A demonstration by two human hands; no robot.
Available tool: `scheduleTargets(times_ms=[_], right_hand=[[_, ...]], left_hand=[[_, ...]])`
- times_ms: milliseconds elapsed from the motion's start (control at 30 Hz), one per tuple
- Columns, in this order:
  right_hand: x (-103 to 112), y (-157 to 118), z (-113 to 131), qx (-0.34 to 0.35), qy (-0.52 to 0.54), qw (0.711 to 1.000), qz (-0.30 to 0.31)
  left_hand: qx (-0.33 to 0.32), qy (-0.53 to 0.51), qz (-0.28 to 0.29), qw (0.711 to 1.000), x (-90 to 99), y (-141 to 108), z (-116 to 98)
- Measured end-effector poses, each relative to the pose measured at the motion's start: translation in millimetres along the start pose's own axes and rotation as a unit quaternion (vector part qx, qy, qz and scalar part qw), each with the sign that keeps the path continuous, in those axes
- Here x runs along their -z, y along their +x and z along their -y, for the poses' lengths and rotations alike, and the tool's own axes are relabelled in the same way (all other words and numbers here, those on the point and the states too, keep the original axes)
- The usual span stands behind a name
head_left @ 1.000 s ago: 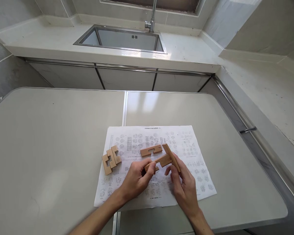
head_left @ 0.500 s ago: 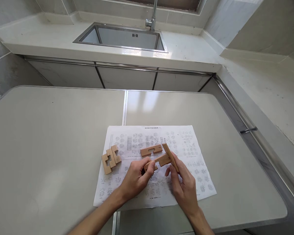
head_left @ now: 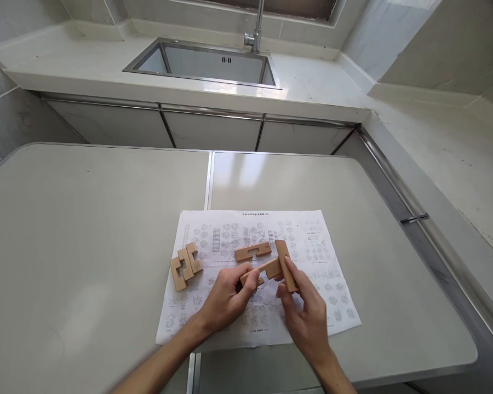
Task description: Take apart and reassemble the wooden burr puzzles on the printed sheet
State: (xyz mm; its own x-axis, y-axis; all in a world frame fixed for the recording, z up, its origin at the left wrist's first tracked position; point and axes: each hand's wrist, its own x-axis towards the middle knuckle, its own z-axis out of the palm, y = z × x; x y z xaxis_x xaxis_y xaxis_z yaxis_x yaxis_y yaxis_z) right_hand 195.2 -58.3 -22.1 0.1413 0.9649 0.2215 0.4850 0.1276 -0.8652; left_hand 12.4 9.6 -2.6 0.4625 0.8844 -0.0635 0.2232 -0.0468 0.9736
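My left hand [head_left: 233, 295] pinches a notched wooden puzzle piece [head_left: 271, 267] above the printed sheet [head_left: 332, 284]. Between the thumb and fingers of my right hand [head_left: 306, 312] is a second wooden puzzle piece [head_left: 286, 265], a flat bar standing slantwise. The bar meets the right end of the notched piece; whether the two are interlocked I cannot tell. Just beyond my hands, a third notched bar [head_left: 252, 251] lies on the sheet. Left of them, several notched wooden blocks [head_left: 186, 266] sit side by side at the paper's left edge.
The sheet, covered in small diagrams, lies on a pale folding table [head_left: 107, 219] with a metal seam [head_left: 209, 180] down its middle. Behind stands a counter [head_left: 86, 71] with a steel sink [head_left: 205, 60] and a tap [head_left: 253, 38]. Another counter [head_left: 456, 137] runs along the right.
My right hand has turned its bar so that more of its broad face shows. The left hand and the pieces lying on the sheet stay nearly where they were.
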Motion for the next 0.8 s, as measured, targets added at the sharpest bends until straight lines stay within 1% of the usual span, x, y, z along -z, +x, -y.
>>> scheduleTargets(times_ms=[100,133,200,300,433,533,700,800], right_hand=[[2.9,0.6,-0.4,-0.092,0.044,0.995,-0.013],[3.7,0.9,-0.2,-0.111,0.061,0.992,-0.014],[4.9,1.9,1.2,-0.123,0.090,0.988,-0.018],[5.9,3.8,3.8,-0.115,0.106,0.988,-0.011],[5.7,4.4,4.2,-0.100,0.089,0.991,0.001],[5.2,4.1,3.4,-0.091,0.072,0.993,-0.003],[4.9,4.4,2.7,-0.070,0.022,0.997,-0.020],[4.1,3.5,1.4,-0.071,0.006,0.997,-0.024]], left_hand=[[-0.003,-0.006,0.005,1.000,1.0,0.2,-0.9],[-0.004,-0.010,0.007,1.000,1.4,0.3,-1.1],[0.002,-0.020,0.013,1.000,1.9,0.5,-1.2],[0.016,-0.039,0.021,0.999,2.2,0.1,-1.2],[0.027,-0.062,0.029,0.997,1.5,-0.7,-1.4],[0.033,-0.069,0.030,0.997,1.1,-0.9,-2.0],[0.023,-0.054,0.012,0.998,0.1,-1.2,-1.6],[0.006,-0.035,0.005,0.999,-1.1,-1.6,0.0]])
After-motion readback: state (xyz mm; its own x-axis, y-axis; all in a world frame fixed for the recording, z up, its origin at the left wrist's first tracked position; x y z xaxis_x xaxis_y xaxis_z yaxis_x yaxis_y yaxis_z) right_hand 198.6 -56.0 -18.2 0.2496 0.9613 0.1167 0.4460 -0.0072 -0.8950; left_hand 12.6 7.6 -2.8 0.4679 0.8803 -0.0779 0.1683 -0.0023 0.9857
